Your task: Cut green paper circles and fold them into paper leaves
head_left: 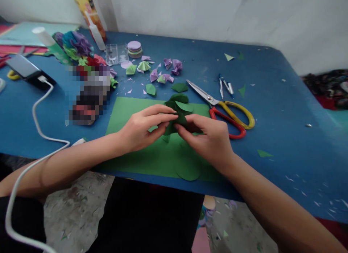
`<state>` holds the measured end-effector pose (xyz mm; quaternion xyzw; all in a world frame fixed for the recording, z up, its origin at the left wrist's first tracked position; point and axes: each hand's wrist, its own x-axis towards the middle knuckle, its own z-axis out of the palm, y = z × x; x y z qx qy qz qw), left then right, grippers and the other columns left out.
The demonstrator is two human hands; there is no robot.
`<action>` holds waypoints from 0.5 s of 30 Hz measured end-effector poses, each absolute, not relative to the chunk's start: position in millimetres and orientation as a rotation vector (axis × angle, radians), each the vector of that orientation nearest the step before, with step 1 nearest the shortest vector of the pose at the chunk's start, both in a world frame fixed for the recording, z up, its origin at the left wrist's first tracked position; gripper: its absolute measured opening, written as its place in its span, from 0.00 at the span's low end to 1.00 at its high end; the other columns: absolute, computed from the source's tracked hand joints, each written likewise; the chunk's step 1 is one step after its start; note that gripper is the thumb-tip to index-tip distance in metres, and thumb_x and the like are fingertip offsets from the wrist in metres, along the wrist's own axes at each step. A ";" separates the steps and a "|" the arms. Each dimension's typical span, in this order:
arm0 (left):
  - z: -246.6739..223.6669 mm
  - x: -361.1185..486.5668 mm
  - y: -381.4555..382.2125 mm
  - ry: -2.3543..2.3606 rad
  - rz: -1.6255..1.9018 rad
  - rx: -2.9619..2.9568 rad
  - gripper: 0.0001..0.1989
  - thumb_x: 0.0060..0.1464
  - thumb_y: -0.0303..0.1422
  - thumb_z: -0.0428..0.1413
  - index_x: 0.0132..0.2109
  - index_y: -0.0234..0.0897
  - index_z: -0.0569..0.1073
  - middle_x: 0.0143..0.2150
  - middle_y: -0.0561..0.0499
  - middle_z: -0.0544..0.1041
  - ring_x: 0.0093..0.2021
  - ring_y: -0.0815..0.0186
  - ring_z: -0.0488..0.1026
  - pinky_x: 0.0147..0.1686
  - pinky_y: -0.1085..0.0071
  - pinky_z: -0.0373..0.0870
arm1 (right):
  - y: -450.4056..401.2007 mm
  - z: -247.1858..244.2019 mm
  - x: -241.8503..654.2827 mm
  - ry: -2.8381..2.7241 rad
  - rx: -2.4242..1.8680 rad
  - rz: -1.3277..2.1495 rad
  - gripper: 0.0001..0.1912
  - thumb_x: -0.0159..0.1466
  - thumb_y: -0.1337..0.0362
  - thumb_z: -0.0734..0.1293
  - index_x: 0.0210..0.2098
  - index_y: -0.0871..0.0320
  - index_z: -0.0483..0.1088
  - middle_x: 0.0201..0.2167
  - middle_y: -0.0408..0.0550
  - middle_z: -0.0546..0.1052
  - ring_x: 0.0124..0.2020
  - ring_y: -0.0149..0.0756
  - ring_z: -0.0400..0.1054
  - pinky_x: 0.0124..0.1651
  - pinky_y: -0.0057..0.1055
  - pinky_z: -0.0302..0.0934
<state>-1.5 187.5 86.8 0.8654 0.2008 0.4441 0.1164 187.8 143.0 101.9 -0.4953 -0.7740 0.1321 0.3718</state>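
Note:
Between my two hands is a dark green paper piece [174,127], pinched by the fingers of both. My left hand [148,124] comes from the left, its thumb and fingertips closed on the paper's edge. From the right, my right hand [208,133] grips the same piece with thumb and curled fingers. More dark green paper pieces [178,98] lie just beyond my fingertips. A green paper sheet [136,158] is spread flat under both hands, with a green paper circle [188,170] near its front edge. Scissors [210,99] with red and yellow handles lie half open beside my right hand.
Folded purple and light green paper pieces [163,73] lie behind the sheet, near a stack of paper circles [134,49]. A compass [226,86] rests beyond the scissors. At left are a phone [23,68] with a white cable [36,115], a glue bottle [97,36] and paper flowers [76,44].

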 end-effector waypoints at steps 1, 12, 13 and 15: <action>86.5 -1.6 187.7 0.589 1.297 2.533 0.12 0.56 0.21 0.53 0.46 0.35 0.74 0.45 0.45 0.78 0.46 0.67 0.76 0.46 0.72 0.74 | 143.1 101.1 188.2 -1.997 -1.263 0.329 0.03 0.61 0.66 0.66 0.33 0.57 0.72 0.25 0.43 0.77 0.24 0.31 0.69 0.29 0.27 0.64; 85.4 -1.9 188.3 0.596 1.250 2.542 0.12 0.56 0.21 0.53 0.45 0.33 0.74 0.45 0.44 0.78 0.46 0.68 0.76 0.46 0.73 0.74 | 142.4 97.4 190.1 -2.061 -1.226 0.257 0.03 0.62 0.65 0.65 0.33 0.56 0.71 0.28 0.45 0.77 0.26 0.33 0.71 0.31 0.29 0.65; 85.1 -2.0 188.4 0.595 1.250 2.539 0.11 0.56 0.21 0.53 0.45 0.33 0.75 0.45 0.44 0.78 0.46 0.68 0.76 0.46 0.73 0.74 | 142.2 97.2 190.3 -2.066 -1.219 0.252 0.03 0.62 0.65 0.65 0.33 0.56 0.71 0.27 0.45 0.77 0.26 0.33 0.71 0.31 0.29 0.65; 84.3 -2.4 188.8 0.587 1.254 2.532 0.11 0.57 0.22 0.52 0.45 0.33 0.75 0.45 0.45 0.78 0.46 0.68 0.76 0.46 0.73 0.74 | 142.1 97.2 190.6 -2.084 -1.196 0.250 0.03 0.62 0.66 0.65 0.33 0.56 0.71 0.28 0.45 0.77 0.27 0.33 0.72 0.32 0.29 0.66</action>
